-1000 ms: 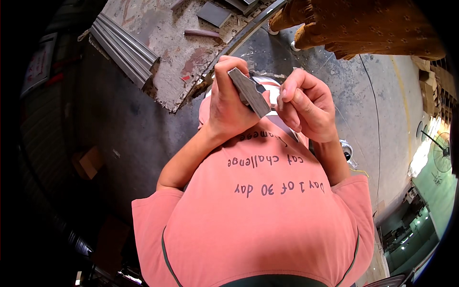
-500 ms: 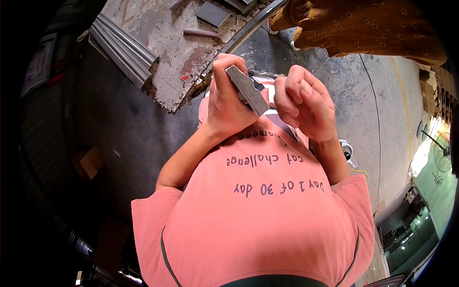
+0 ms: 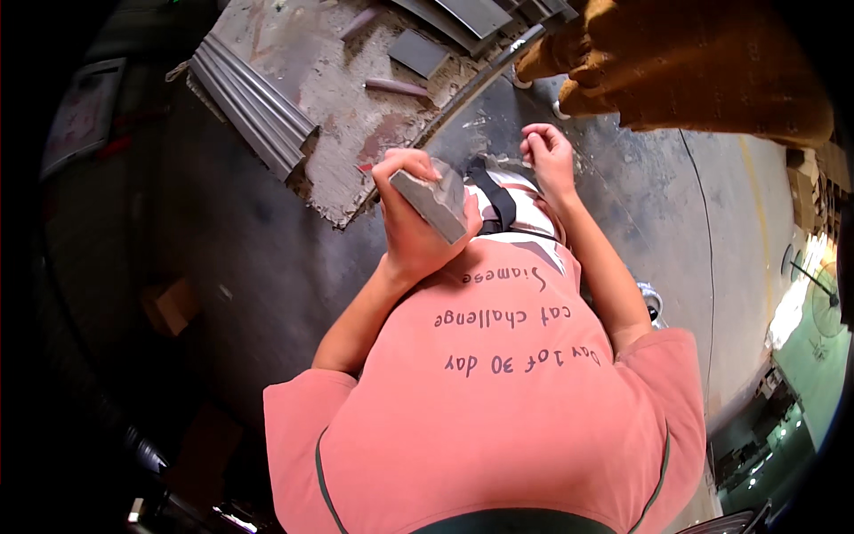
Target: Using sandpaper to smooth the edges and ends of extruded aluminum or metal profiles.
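My left hand [image 3: 412,233] is wrapped round a short grey profile piece [image 3: 431,206], which has a flat face and one uneven, contoured edge. I hold it tilted in front of my body, above my lap. To the right and a little farther out, my right hand [image 3: 549,158] is raised apart from the piece. Its fingers are curled and pressed toward the thumb; whether something small is between them cannot be made out. Below it a black strap [image 3: 500,203] crosses the white cloth over my lap.
At the upper left a worn board [image 3: 342,107] carries a grey flat plate [image 3: 418,53], a mauve bar [image 3: 397,87] and a bundle of long grey profiles [image 3: 252,107]. A person in brown patterned clothing [image 3: 685,67] stands at the upper right. A cardboard box [image 3: 171,305] sits at left.
My right hand has moved outward, away from the grey piece. My left hand has shifted slightly down and turned the piece so more of its broad side shows.
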Demonstrator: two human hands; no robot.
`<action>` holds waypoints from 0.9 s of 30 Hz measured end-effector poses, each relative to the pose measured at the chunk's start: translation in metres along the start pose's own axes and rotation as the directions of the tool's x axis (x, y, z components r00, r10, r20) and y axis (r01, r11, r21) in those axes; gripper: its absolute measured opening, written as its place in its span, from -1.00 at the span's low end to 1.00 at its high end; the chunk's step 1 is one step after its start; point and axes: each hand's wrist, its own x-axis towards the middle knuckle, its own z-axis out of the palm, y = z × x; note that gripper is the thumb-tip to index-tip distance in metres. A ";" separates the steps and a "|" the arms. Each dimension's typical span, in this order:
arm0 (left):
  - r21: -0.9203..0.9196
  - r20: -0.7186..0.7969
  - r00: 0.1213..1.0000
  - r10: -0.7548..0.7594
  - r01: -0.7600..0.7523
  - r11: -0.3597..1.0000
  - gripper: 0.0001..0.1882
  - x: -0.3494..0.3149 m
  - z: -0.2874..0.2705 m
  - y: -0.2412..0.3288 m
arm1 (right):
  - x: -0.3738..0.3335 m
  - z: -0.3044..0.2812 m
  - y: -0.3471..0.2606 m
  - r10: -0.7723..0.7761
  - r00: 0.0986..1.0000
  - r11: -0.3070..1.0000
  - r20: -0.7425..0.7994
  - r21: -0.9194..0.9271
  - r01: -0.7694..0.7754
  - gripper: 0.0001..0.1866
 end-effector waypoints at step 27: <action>-0.195 -0.258 0.960 -0.108 0.058 0.979 -0.26 -0.008 -0.099 0.023 | 0.108 0.213 -0.015 -0.581 0.710 0.517 0.399 -0.492 0.700 -0.74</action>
